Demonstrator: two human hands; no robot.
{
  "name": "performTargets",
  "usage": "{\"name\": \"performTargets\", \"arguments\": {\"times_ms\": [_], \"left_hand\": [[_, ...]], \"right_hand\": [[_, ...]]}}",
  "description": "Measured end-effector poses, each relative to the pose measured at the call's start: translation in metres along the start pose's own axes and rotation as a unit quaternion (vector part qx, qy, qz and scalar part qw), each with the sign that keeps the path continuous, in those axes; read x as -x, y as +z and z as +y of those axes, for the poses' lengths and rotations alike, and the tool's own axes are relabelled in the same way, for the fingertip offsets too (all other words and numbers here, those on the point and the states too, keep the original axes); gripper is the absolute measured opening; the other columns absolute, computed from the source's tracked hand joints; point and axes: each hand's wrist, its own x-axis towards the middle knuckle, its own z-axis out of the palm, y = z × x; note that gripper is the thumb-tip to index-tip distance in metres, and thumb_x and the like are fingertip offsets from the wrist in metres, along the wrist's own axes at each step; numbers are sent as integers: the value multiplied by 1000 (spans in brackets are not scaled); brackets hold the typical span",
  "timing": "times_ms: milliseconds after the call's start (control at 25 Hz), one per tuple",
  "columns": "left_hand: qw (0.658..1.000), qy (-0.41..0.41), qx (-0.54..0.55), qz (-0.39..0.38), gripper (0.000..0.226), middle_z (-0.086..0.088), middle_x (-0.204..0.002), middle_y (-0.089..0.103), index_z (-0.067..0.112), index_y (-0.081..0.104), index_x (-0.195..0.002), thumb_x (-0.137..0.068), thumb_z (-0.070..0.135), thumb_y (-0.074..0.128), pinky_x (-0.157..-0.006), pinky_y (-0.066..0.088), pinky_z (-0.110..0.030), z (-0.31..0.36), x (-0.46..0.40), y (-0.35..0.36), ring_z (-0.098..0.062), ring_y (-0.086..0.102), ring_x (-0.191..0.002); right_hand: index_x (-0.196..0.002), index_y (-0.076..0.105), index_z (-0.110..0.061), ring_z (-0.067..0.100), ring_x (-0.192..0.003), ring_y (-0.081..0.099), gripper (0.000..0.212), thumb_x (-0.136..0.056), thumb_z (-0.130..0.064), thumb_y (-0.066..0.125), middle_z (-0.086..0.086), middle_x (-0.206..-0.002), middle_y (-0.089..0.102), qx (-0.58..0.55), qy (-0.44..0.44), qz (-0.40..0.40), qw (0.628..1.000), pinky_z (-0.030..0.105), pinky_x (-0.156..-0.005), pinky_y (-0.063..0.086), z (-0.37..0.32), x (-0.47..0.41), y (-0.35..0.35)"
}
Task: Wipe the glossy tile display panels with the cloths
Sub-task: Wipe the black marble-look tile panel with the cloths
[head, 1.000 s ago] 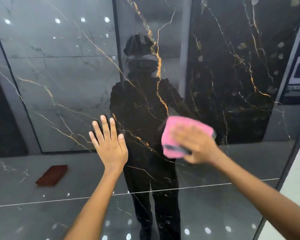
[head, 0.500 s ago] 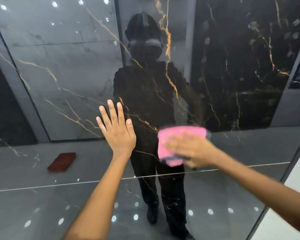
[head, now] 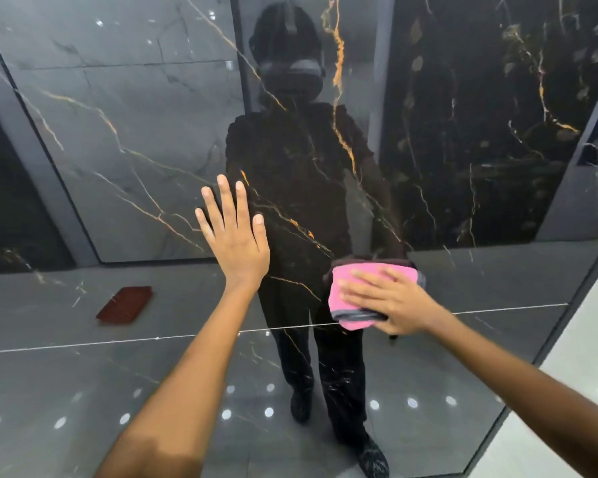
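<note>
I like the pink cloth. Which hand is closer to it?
The right hand lies flat on the pink cloth, pressing it to the panel. The left hand is apart, up-left of it.

No text, label, brand, number or sign can be read anywhere. A blue and white shape is reflected at the right edge of the glossy tile panel [head: 125, 132], but whatever is printed on it is too blurred and too small to be made out.
</note>
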Motion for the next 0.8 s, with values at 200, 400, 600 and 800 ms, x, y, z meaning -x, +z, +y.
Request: {"name": "performTargets", "arguments": {"times_ms": [200, 400, 600, 800], "left_hand": [[999, -16, -2, -49, 53, 0, -164, -1, 16, 19, -154, -103, 26, 26, -120, -6, -39, -13, 61, 6, -20, -9, -151], [999, 25, -5, -37, 53, 8, -163, -13, 29, 1, -157, -106, 37, 14, -121, -6, -39, -30, 71, 18, -18, -12, -150], [999, 29, 9, -16, 54, 7, -163, -13, 28, 0, -157, -106, 36, 15, -122, -6, -38, -33, 80, 22, -18, -11, -151], [999, 40, 2, -19, 53, 9, -163, -13, 30, 0, -157, -106, 36, 15, -121, -5, -38, -33, 78, 23, -17, -11, -150]], "right_hand": [[-136, 55, -13, 40, -140, 28, 65, -71, -21, 61, 21, -146, 43, -93, 318, 256, 908, 38, -111, 17, 95, -101, -63], [-146, 33, -21, 22, -151, 3, 75, -74, -27, 54, 1, -156, 30, -24, -16, 24, 999, 41, -122, 1, -45, -58, 17], [-136, 44, -16, 22, -135, 37, 55, -83, -24, 50, 4, -139, 54, -76, -47, 56, 994, 46, -111, 29, 4, -43, -9], [-137, 50, -14, 33, -139, 32, 72, -66, -16, 62, 13, -143, 49, -83, 236, 196, 948, 52, -110, 27, 26, -107, -21]]}}
